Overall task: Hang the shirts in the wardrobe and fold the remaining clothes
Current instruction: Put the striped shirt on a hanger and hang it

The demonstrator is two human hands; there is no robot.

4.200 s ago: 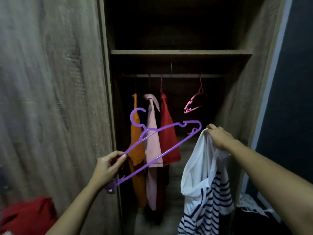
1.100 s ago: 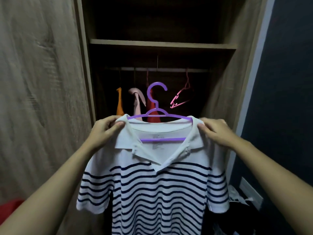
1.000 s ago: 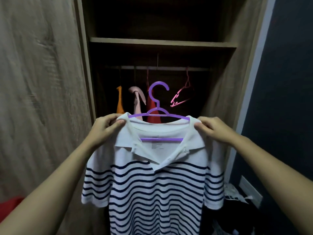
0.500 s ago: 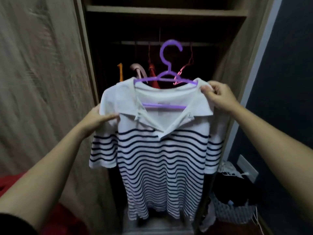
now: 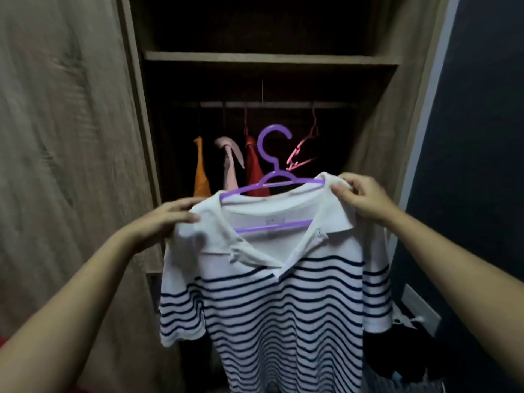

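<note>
While the wardrobe is standing open, with its rail running under the shelf, a white striped shirt is hanging in front of the opening, below the rail and not on it. The left hand is pinching the shirt's shoulder on its own side between thumb and fingers. The right hand is gripping the collar and shoulder on the other side, fingers closed on the cloth. The shirt is sitting on a purple hanger, whose hook is pointing up, clear of the rail. Towards the rail's left end, an orange shirt, a pink shirt and a red shirt are hanging side by side. A bare pink hanger is dangling tilted nearer the right end.
</note>
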